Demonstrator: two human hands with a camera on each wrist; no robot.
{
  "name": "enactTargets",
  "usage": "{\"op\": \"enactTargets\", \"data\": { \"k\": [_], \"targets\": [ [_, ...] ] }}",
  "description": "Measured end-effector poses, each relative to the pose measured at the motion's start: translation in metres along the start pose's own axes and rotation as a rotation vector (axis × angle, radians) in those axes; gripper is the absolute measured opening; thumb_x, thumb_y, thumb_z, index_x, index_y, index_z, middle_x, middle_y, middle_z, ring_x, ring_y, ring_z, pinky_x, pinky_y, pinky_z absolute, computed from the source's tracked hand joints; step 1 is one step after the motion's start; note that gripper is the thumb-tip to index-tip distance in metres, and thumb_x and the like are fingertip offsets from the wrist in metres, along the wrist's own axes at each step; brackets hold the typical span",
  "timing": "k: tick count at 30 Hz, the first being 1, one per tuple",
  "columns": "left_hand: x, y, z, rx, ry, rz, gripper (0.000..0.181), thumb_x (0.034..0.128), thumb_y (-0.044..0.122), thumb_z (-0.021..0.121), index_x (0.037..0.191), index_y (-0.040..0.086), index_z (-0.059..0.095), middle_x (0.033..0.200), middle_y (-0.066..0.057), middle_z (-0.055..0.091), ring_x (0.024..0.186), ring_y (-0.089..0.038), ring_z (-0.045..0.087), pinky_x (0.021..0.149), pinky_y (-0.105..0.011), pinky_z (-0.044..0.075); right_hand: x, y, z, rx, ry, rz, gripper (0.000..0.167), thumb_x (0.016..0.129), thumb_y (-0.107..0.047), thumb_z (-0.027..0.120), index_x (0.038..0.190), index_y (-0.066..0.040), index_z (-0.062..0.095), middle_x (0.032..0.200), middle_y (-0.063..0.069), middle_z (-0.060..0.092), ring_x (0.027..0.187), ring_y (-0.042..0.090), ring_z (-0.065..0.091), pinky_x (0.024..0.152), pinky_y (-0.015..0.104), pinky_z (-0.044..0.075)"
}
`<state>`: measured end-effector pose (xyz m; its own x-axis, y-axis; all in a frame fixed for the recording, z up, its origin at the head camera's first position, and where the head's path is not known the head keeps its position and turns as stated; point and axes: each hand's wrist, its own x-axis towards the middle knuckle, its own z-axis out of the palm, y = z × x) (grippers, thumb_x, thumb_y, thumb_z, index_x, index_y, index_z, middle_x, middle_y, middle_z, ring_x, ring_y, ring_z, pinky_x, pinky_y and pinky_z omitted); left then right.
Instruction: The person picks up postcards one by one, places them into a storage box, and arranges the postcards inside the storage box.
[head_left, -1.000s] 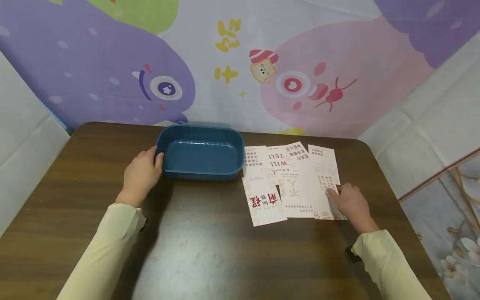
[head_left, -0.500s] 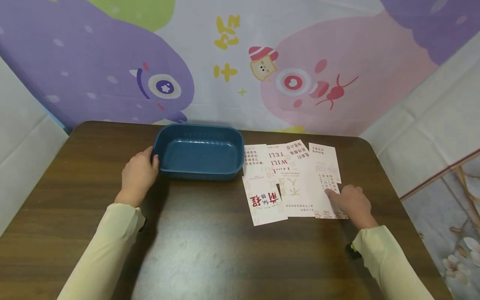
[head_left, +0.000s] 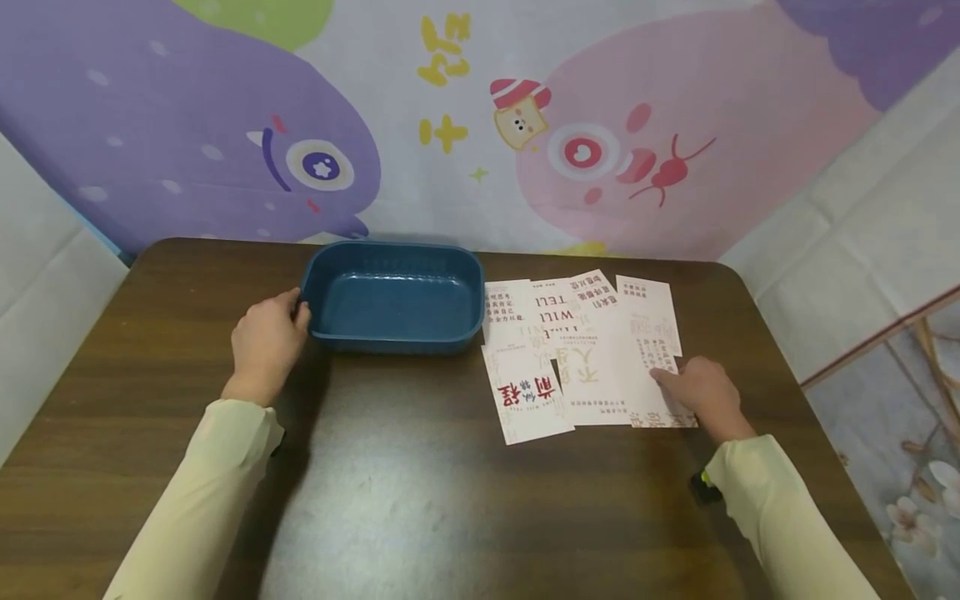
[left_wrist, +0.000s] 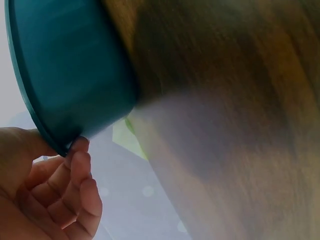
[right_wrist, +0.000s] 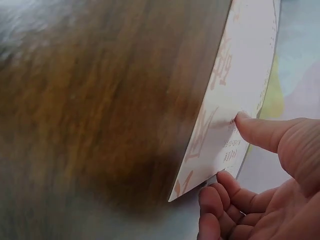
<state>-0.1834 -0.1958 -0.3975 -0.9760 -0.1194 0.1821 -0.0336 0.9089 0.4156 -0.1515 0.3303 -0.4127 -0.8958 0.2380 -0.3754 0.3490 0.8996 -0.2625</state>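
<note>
A dark teal rectangular tray point(head_left: 397, 341) stands at the back of the table, with nothing in it. My left hand point(head_left: 266, 343) grips its left rim; the left wrist view shows thumb and fingers point(left_wrist: 80, 162) pinching the rim of the tray point(left_wrist: 65, 65). Several white printed cards point(head_left: 611, 367) lie overlapping to the right of the tray. At their right edge is my right hand point(head_left: 705, 393), thumb on top of a card. In the right wrist view the thumb point(right_wrist: 262, 132) lies on the card point(right_wrist: 212, 130) and the fingertips are at its edge, partly under it.
The brown wooden table point(head_left: 390, 500) reaches back to a cartoon-printed cloth point(head_left: 450, 200). White panels flank it at left and right, and a flowered covering point(head_left: 918, 475) shows beyond the right side.
Both hands keep their places at the tray rim and the cards. The head view has shifted slightly, so the table and its contents appear a little higher.
</note>
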Motion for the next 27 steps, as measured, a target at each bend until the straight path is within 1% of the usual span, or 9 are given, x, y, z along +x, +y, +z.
{"op": "enactTargets", "data": {
  "k": [3,6,11,13,15,20,25,27],
  "targets": [
    [0.001,0.000,-0.001,-0.003,0.003,-0.003,0.036,0.0934,0.018,0.045,0.121,-0.003,0.058,0.109,-0.029,0.062,0.084,-0.050,0.060,0.066,-0.059,0.045,0.002,0.002,-0.002,0.050,-0.017,0.013,0.056,0.087,-0.047,0.054,0.096,0.008,0.060,0.088,0.020,0.060,0.070,0.025,0.052,0.055,0.032,0.041],
    [0.003,0.000,0.000,-0.006,-0.005,-0.015,0.036,0.0934,0.018,0.044,0.120,-0.003,0.057,0.108,-0.029,0.062,0.084,-0.049,0.060,0.067,-0.059,0.045,0.004,0.004,-0.002,0.110,-0.015,0.040,0.057,0.086,-0.044,0.057,0.103,0.011,0.056,0.096,0.023,0.059,0.077,0.028,0.053,0.061,0.033,0.043],
    [0.004,0.000,0.001,-0.007,-0.031,-0.035,0.040,0.0940,0.019,0.043,0.126,-0.003,0.053,0.114,-0.029,0.059,0.088,-0.050,0.059,0.071,-0.060,0.044,0.009,0.007,-0.002,0.200,-0.003,0.080,0.060,0.088,-0.039,0.056,0.115,0.014,0.050,0.111,0.029,0.054,0.089,0.033,0.053,0.071,0.039,0.046],
    [0.003,0.000,0.001,-0.003,-0.042,-0.041,0.041,0.0942,0.019,0.043,0.128,-0.003,0.052,0.116,-0.029,0.059,0.090,-0.050,0.059,0.072,-0.059,0.044,0.010,0.007,-0.003,0.228,-0.001,0.089,0.058,0.090,-0.036,0.053,0.118,0.014,0.050,0.114,0.030,0.053,0.092,0.033,0.052,0.074,0.041,0.046],
    [0.003,-0.001,0.001,0.001,-0.047,-0.045,0.041,0.0942,0.019,0.043,0.128,-0.002,0.052,0.117,-0.029,0.058,0.090,-0.050,0.059,0.072,-0.059,0.044,0.011,0.007,-0.004,0.250,0.015,0.089,0.054,0.091,-0.033,0.050,0.118,0.014,0.051,0.117,0.030,0.052,0.095,0.034,0.051,0.078,0.044,0.046],
    [0.003,-0.001,0.001,0.002,-0.053,-0.049,0.041,0.0943,0.018,0.043,0.129,-0.003,0.052,0.118,-0.029,0.058,0.089,-0.049,0.059,0.070,-0.058,0.045,0.014,0.007,-0.002,0.295,0.088,0.091,0.044,0.092,-0.021,0.041,0.117,0.014,0.051,0.119,0.032,0.050,0.102,0.039,0.049,0.087,0.048,0.042],
    [0.003,0.000,0.002,-0.002,-0.047,-0.047,0.041,0.0942,0.018,0.044,0.128,-0.003,0.053,0.118,-0.028,0.058,0.089,-0.049,0.059,0.069,-0.058,0.045,0.018,0.008,0.000,0.380,0.135,0.134,0.046,0.090,-0.016,0.032,0.126,0.011,0.044,0.125,0.031,0.045,0.112,0.042,0.044,0.096,0.050,0.035],
    [0.004,0.000,0.002,-0.005,-0.042,-0.044,0.041,0.0941,0.019,0.044,0.128,-0.002,0.053,0.118,-0.028,0.058,0.089,-0.049,0.059,0.069,-0.058,0.045,0.020,0.008,-0.002,0.401,0.165,0.134,0.047,0.089,-0.015,0.031,0.126,0.010,0.045,0.125,0.030,0.046,0.112,0.042,0.045,0.093,0.049,0.037]
  ]
}}
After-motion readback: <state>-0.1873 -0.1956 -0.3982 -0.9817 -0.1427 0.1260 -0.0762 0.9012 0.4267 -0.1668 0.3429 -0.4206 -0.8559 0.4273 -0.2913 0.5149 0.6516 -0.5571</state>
